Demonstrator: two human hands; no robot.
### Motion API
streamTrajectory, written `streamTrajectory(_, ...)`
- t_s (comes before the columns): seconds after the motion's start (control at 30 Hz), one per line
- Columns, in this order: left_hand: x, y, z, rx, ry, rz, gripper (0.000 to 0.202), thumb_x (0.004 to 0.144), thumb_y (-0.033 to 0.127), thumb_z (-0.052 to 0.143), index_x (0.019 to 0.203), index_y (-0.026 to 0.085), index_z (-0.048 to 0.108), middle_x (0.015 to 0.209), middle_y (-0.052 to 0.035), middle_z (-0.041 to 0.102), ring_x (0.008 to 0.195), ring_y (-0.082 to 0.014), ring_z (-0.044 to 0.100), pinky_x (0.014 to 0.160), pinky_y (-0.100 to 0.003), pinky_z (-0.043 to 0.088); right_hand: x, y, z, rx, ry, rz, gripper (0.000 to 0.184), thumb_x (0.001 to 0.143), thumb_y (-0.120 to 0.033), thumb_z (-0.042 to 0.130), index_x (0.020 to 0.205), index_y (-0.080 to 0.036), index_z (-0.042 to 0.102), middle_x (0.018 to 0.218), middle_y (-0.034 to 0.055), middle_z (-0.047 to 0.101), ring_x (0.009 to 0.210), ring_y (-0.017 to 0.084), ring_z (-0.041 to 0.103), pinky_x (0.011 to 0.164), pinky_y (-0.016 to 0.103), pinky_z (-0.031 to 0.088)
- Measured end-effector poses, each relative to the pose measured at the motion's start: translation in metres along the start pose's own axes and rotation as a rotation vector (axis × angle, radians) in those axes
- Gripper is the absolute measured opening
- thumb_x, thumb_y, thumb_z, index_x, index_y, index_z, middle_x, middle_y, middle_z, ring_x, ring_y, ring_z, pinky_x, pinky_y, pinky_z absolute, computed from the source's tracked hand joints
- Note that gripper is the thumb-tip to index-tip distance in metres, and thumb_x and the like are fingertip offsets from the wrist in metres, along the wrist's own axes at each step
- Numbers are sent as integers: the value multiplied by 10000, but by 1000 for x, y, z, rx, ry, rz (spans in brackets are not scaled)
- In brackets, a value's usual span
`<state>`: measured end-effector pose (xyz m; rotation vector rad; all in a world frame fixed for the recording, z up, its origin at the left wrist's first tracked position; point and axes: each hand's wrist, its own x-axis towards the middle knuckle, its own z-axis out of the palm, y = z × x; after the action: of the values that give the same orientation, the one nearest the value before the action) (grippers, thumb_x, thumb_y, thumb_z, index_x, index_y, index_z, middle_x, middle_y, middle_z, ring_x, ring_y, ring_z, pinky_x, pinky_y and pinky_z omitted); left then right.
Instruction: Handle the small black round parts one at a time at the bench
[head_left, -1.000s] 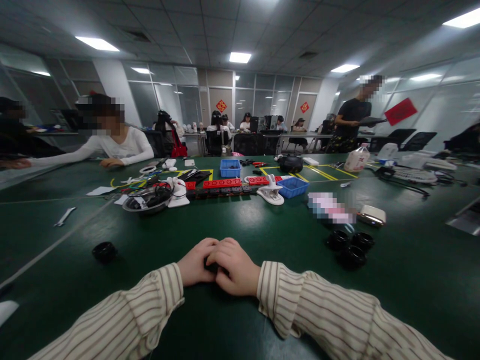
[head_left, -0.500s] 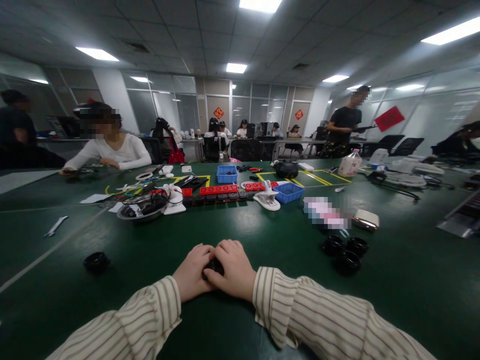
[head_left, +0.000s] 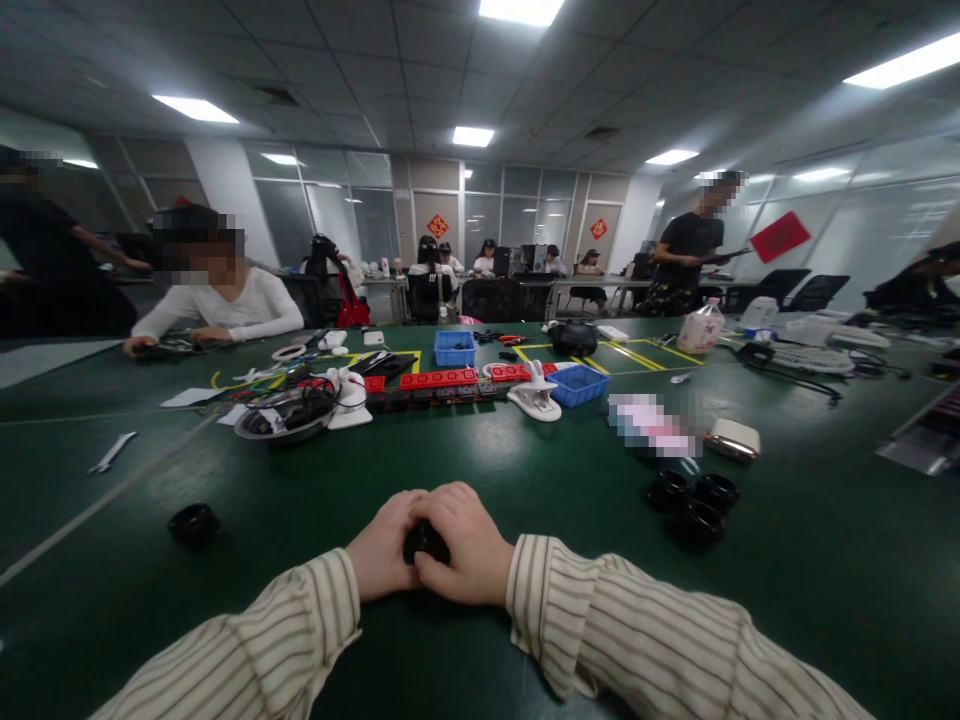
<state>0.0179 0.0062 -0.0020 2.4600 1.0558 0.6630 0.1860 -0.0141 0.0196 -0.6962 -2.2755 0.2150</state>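
Note:
Both my hands are closed around a glossy black round part [head_left: 427, 543], low over the near middle of the green table. My left hand [head_left: 384, 548] grips it from the left side. From the right, my right hand [head_left: 469, 545] wraps over its top, with the thumb along the near side. Much of the part is hidden by my fingers. Farther left lies a single black ring-shaped part [head_left: 193, 525]. To the right stand several similar hollow black parts [head_left: 699, 522] close together.
A wrench [head_left: 113, 453] lies at the left. Beyond my hands are a tray of cables [head_left: 289, 425], red-topped blocks in a row [head_left: 439, 378], a white clip stand [head_left: 535, 395] and a blue bin [head_left: 577, 386]. A cream-coloured case [head_left: 733, 440] lies right. Other people work farther off.
My right thumb has shifted down slightly, and more of the black part shows between my hands. At the far left, a person has leaned and reached an arm to the right.

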Motion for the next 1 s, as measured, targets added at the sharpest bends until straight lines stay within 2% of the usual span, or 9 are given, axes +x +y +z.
streamTrajectory(0.13,-1,3,2,88,20,-37,599,575,362,715,1102,189,489,1118,-100,528,1077,-309,460,1028,-533,224,0,3,2,-89,11,142,422,680,-431,643,958,-145,505,909,54,521,853,192,449,778,330,345)
streamTrajectory(0.27,1,6,0,128,-12,-49,448,604,284,686,1020,190,547,1034,-71,561,1040,-283,489,1037,-518,215,0,3,3,-164,-37,201,310,708,-383,643,876,-151,524,880,42,509,831,178,440,743,309,336)
streamTrajectory(0.43,3,5,-2,42,-10,-33,299,592,189,656,883,168,593,969,-59,540,963,-259,502,964,-444,343,0,1,2,-118,-43,99,152,701,-220,544,838,-154,531,897,47,523,845,170,449,762,301,333)
streamTrajectory(0.53,3,4,-4,-23,-44,-26,177,601,172,665,764,155,597,1004,-59,532,963,-245,499,910,-382,397,0,1,2,-32,-28,-5,202,642,-181,457,829,-154,527,849,47,536,821,168,463,748,301,336)
streamTrajectory(0.6,4,3,-5,-38,-73,-13,178,593,167,689,748,154,602,1017,-55,534,970,-239,495,911,-372,394,1,2,2,21,-12,-70,234,610,-187,414,816,-152,519,797,42,537,783,164,467,733,303,338)
streamTrajectory(0.7,6,3,-6,-35,-105,15,217,580,151,704,779,168,619,1020,-46,543,986,-240,490,917,-376,384,2,2,1,75,-7,-145,239,581,-191,376,782,-158,501,745,30,537,746,156,472,752,313,339)
streamTrajectory(0.8,5,1,-6,-20,-105,41,227,579,140,684,793,177,620,1035,-42,550,1016,-249,484,945,-390,362,1,2,-1,91,-16,-168,229,589,-189,377,784,-166,495,758,20,549,771,151,485,848,343,315)
streamTrajectory(0.9,3,-1,-3,-7,-73,29,424,578,168,673,991,177,579,1098,-61,535,1057,-268,473,969,-413,350,0,0,-3,72,19,-101,225,658,-248,456,861,-163,505,847,31,555,844,165,478,885,352,299)
streamTrajectory(1.0,0,2,-1,49,-28,-18,536,610,265,672,1111,173,506,1123,-87,532,1055,-285,480,990,-483,310,-1,-1,-2,3,74,41,312,681,-344,587,914,-151,508,901,47,531,872,180,452,828,332,323)
